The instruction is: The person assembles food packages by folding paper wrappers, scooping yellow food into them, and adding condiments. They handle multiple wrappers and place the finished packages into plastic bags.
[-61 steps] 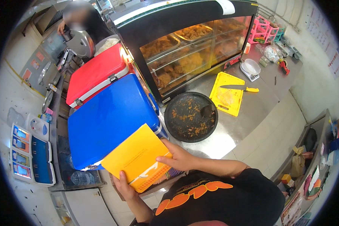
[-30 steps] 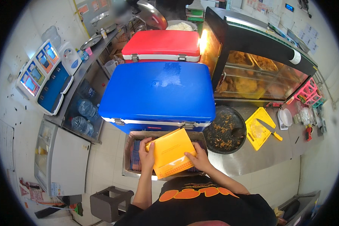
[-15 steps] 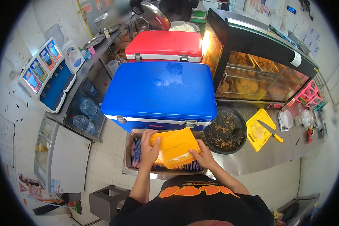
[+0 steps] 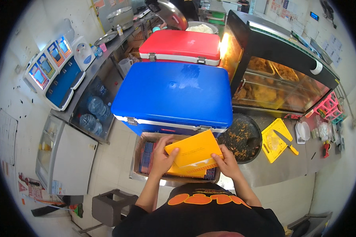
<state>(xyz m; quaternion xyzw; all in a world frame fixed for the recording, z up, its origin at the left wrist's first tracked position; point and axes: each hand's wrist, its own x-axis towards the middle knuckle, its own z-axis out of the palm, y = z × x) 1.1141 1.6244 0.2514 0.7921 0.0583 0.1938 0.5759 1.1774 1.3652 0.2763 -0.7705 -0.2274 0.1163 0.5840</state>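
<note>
Largest first: a blue cooler (image 4: 174, 96) with its lid shut, straight ahead of the body, and a red cooler (image 4: 182, 45) behind it. To the right, a heated glass display case (image 4: 279, 85) holding trays of fried food. On the left, a steel counter (image 4: 95, 69) with a blue-and-white machine (image 4: 57, 73) on top and water bottles (image 4: 91, 112) stored below.

Nearer in, on the steel worktop (image 4: 281, 170) at the right: a round black pan (image 4: 241, 138) scattered with crumbs, then a yellow cutting board (image 4: 277, 140) with a knife (image 4: 284, 142) lying across it.

Directly below the blue cooler's front edge, a cardboard box (image 4: 140, 148) packed with flat packets standing on edge. Held just above that box, between both hands, a stack of yellow paper bags (image 4: 194, 154): long axis running left to right, tilted so the right end sits higher and farther away, the top bag slightly skewed over those beneath.

Left hand (image 4: 162, 158) gripping the stack's left end, thumb on top, fingers curled under. Right hand (image 4: 227, 162) closed on the lower right edge, fingers wrapped over the side. Both equally near, both already in contact, forearms converging from the lower edge with elbows bent, wrists roughly level. Box opening immediately beneath and slightly left of the stack.
</note>
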